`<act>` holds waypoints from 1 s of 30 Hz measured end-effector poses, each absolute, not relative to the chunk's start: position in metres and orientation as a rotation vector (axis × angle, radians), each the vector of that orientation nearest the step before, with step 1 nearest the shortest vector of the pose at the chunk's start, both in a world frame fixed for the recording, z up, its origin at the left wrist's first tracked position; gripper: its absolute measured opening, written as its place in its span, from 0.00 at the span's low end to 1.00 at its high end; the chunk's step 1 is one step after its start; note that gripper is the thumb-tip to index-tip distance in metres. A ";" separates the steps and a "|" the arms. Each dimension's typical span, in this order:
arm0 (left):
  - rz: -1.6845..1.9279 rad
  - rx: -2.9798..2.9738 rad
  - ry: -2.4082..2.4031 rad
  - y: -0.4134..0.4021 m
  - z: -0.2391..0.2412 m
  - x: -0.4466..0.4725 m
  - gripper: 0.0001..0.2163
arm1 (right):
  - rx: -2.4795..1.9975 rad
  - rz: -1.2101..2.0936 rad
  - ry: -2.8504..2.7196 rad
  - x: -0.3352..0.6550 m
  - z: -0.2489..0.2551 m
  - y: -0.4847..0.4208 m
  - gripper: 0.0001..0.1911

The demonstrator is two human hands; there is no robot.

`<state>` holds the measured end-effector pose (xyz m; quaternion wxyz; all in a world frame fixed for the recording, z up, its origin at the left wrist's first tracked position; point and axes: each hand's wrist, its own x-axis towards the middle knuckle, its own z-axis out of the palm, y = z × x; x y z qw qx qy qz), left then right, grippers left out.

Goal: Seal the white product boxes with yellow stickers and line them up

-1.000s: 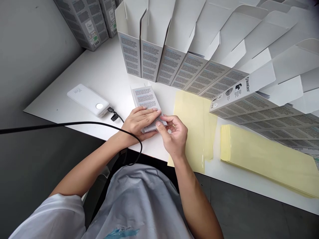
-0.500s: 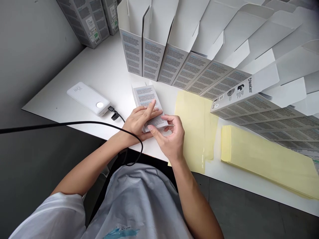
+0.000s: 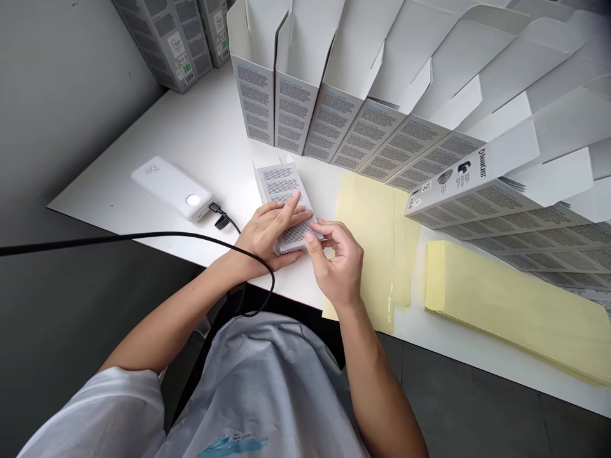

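Observation:
A small printed cardboard box lies on the table near its front edge, its text panel facing up. Across that panel my left hand is wrapped, thumb on one side and fingers over the top, gripping the box. My right hand pinches at the box's near right corner with thumb and index finger. Exactly what its fingertips hold there is partly hidden, as is the near end of the box. A black cable passes over my left wrist.
A white power bank lies left of the box, plugged into the cable. Open-topped grey boxes stand in a row behind. Yellow sheets and a thick yellow stack lie to the right. Taller boxes stand at back left.
My right hand has shifted slightly right, its thumb sliding along the near edge of the box to the right corner. My left hand and the box have stayed nearly in place.

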<state>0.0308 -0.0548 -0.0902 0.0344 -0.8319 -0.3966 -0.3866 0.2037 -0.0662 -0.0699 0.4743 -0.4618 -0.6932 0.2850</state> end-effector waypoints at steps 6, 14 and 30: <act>-1.223 -2.569 -1.216 -0.055 -0.091 0.031 0.44 | -1.087 0.632 -1.758 0.204 -0.077 -0.067 0.10; -1.199 -2.579 -1.239 -0.056 -0.093 0.031 0.47 | -1.024 0.445 -1.926 0.209 -0.079 -0.064 0.07; -1.183 -2.825 -1.315 -0.066 -0.083 0.023 0.47 | -1.232 1.002 -1.593 0.215 -0.068 -0.064 0.24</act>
